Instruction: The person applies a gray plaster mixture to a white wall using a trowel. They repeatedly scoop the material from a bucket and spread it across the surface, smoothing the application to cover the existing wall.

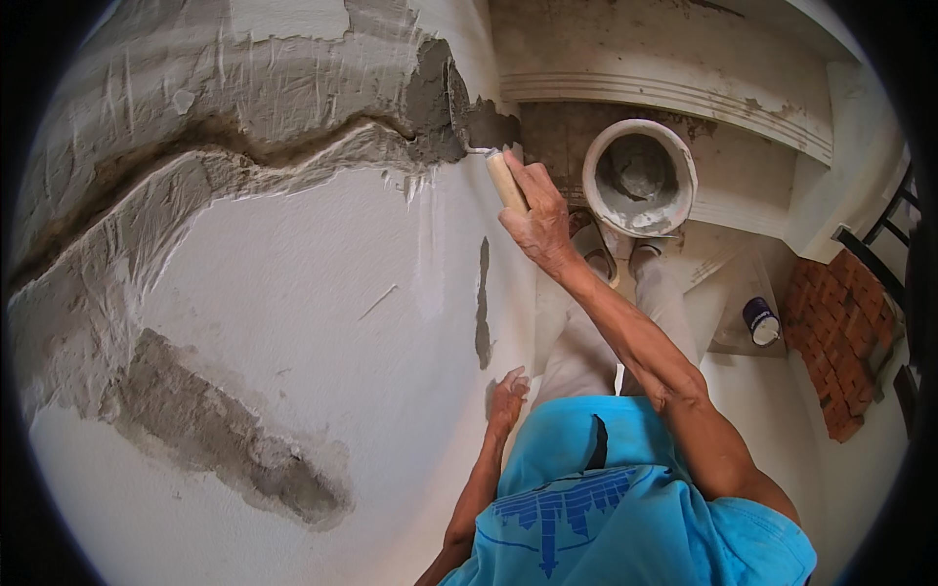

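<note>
My right hand (539,220) is closed around the wooden handle of a trowel (506,182). The trowel's thin metal blade is held edge-on against dark, wet mortar (437,103) on the wall, at the right end of a long groove (210,132). Rough grey mortar (78,254) borders this groove above and below. Lower down, close to the white wall (293,264), my left hand (507,398) has its fingers slightly bent and holds no tool. Whether its fingertips press on the wall is hard to see. A white bucket (592,176) with grey mortar inside stands beyond my feet.
Another grey patch (210,420) and a narrow dark streak (483,303) mark the wall. Behind the bucket rises a stained step (674,88). To the right are a dark blue can (760,320), reddish bricks (840,332) and a black metal frame (873,264).
</note>
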Motion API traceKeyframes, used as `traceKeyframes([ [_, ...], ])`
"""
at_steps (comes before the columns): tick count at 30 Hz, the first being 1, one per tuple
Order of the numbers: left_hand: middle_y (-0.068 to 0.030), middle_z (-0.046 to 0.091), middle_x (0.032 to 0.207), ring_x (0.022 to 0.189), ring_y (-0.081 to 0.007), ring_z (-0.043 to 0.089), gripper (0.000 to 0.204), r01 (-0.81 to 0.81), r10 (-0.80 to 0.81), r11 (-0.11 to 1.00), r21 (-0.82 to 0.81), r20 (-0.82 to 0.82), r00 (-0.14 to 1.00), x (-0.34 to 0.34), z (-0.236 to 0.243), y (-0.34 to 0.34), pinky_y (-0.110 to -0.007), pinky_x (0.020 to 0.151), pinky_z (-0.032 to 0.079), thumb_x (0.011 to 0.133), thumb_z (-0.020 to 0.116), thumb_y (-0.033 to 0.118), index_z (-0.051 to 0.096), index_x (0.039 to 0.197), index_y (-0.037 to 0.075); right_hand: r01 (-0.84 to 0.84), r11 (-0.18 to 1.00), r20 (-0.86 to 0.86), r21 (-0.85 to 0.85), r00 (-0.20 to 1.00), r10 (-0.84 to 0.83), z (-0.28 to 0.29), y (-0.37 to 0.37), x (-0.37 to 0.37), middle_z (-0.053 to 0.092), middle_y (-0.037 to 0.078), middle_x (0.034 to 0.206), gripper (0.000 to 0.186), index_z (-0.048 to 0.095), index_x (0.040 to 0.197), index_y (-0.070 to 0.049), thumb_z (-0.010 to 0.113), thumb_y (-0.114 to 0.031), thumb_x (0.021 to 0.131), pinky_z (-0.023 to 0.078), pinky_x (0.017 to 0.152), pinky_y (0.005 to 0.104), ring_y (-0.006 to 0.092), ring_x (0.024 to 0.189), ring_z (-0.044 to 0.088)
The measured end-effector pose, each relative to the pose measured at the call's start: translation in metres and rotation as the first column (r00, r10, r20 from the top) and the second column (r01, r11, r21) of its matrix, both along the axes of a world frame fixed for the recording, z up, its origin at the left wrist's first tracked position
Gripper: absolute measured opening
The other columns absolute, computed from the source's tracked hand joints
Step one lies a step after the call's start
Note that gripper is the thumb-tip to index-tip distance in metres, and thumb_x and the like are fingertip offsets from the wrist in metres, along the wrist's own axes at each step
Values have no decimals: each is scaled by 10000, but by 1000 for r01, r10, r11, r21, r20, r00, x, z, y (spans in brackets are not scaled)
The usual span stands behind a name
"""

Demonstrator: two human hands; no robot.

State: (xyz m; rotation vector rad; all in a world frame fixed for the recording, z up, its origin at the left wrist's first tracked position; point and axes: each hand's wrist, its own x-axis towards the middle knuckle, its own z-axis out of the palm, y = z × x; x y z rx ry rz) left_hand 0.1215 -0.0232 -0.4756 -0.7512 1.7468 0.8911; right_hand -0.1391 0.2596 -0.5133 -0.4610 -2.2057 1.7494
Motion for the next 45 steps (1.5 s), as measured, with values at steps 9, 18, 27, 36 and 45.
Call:
traceKeyframes([
  [9, -145, 678, 1271, 1066, -208, 669, 540, -30, 30, 999, 16, 7, 1000, -1, 0, 0, -344, 853, 560, 1011, 579, 302, 519, 1485, 49, 24, 999, -65, -39, 998, -27, 21, 11, 23, 560, 174, 1026, 691, 579, 1387, 12, 646, 0, 700, 516, 806, 439, 352, 900, 603],
  [18, -110, 672, 1202, 1023, -191, 629, 495, -18, 18, 999, 33, -4, 1000, 3, 4, -1, -343, 844, 545, 998, 560, 218, 531, 1476, 95, -30, 1000, -57, 8, 998, 31, 12, 11, -3, 552, 171, 1040, 718, 553, 1423, -9, 650, -12, 712, 524, 807, 434, 357, 907, 610],
  [27, -148, 673, 1243, 1052, -225, 650, 556, -2, 2, 1000, 21, -15, 1000, -3, 2, 5, -355, 863, 552, 1002, 558, 318, 506, 1490, 56, 28, 1000, -74, -11, 997, -29, 20, 21, 2, 571, 154, 1037, 732, 553, 1428, -13, 656, -12, 703, 526, 813, 429, 339, 917, 611],
  [36, -169, 668, 1244, 1086, -239, 644, 510, -5, 5, 1000, 11, 11, 1000, 5, 6, 2, -359, 865, 552, 1012, 542, 269, 516, 1481, 71, -26, 1000, -98, 13, 995, 28, 35, 13, -7, 550, 147, 995, 739, 564, 1429, -34, 651, -1, 696, 532, 793, 436, 336, 867, 612],
  [45, -188, 651, 1306, 1134, -251, 640, 490, 43, -43, 999, 13, -3, 999, -13, 11, 12, -369, 889, 551, 1020, 510, 224, 508, 1490, 84, 30, 999, -118, 18, 993, -27, 28, 35, -13, 547, 148, 987, 739, 572, 1430, -51, 639, 9, 696, 526, 774, 430, 335, 864, 600],
])
